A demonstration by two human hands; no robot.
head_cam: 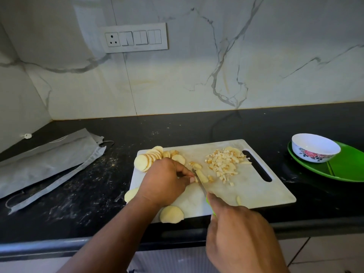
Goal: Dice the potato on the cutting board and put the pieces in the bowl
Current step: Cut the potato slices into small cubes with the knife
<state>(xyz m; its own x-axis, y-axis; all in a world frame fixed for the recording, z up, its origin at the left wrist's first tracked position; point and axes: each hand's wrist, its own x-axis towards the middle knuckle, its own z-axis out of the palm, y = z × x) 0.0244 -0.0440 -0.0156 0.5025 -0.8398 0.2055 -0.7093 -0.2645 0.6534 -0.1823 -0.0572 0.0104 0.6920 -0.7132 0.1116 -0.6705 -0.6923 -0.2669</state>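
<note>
White board: plastic cutting board (246, 186) lay on black counter (197, 127), handle slot on the side away from both hands.
Left hand: left hand (165, 180) sat on the board, fingers curled down, fingertips (190, 177) pinching small potato strips (202, 177) against the board.
Right hand: right hand (236, 233) was wrapped round the green handle of the knife (199, 181); handle mostly hidden under the hand, index finger lay along the top.
Knife: blade ran from the right fingers up to the left fingertips, touching the strips just beside them.
Slices: round potato slices (147, 159) were stacked behind the left knuckles; two more slices (171, 213) lay by the left wrist, overhanging the board's near edge.
Diced: pile of diced pieces (224, 161) lay past the blade tip, well apart from the left fingers, on the board.
Stray piece: one bit (238, 200) lay just beyond the right index finger.
Bowl: white floral bowl (315, 147) stood on a green plate (346, 168), far out past the right hand; inside not visible.
Cloth: grey cloth (47, 160) lay out beyond the left hand.
</note>
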